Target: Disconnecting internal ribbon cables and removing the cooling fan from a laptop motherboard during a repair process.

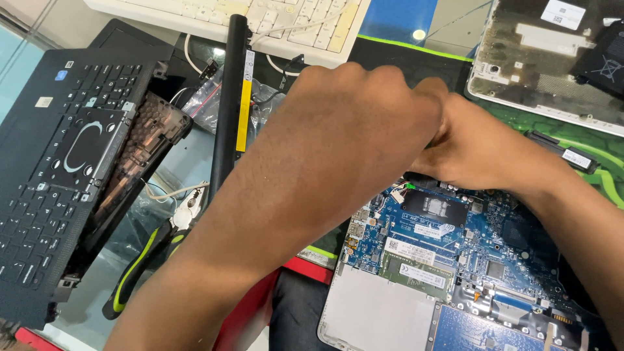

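Left hand (354, 123) and right hand (478, 153) clenched together at centre frame above blue opened laptop motherboard (448, 260); grasped item hidden.

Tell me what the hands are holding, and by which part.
Cannot be told: left hand covers right hand above the open laptop's blue motherboard, hiding the fingers.

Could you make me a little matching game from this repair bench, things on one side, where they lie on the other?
1 pliers
2 white keyboard
3 blue circuit board
4 long black battery

A top edge of the bench
B inside the opened laptop, lower right
C lower left, green-and-black handles
D upright strip with a yellow label, left of the hands

Pairs: 1-C, 2-A, 3-B, 4-D
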